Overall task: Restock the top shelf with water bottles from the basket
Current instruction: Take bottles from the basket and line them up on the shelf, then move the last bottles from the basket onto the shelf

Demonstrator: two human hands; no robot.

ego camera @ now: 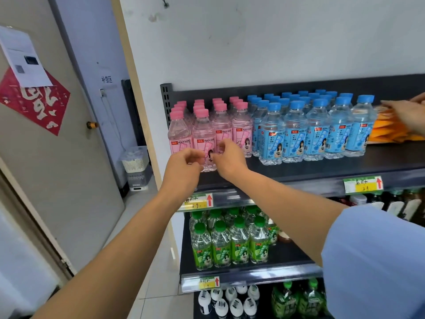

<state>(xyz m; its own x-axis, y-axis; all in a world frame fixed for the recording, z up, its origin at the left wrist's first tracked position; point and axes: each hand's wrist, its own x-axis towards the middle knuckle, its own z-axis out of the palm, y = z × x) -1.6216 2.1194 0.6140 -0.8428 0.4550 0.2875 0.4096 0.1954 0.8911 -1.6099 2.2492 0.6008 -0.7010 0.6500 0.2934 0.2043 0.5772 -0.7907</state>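
Pink-capped peach soda bottles point(222, 125) stand in rows at the left of the dark top shelf point(322, 166), with blue-capped water bottles point(294, 132) packed beside them. My left hand point(184, 168) and my right hand point(227, 157) are raised together at the second front pink bottle point(203, 137), one on each side of its lower half. The fingers of both are curled against it, and they hide its base in part. No basket of bottles is in view.
Another person's hand point(407, 113) rests on orange packets point(391, 132) at the shelf's right end. Green-capped bottles point(230, 242) fill the shelf below, with white-capped ones point(230, 302) lower down. A white plastic bin point(135, 160) stands on the floor at left, by a door point(69, 169).
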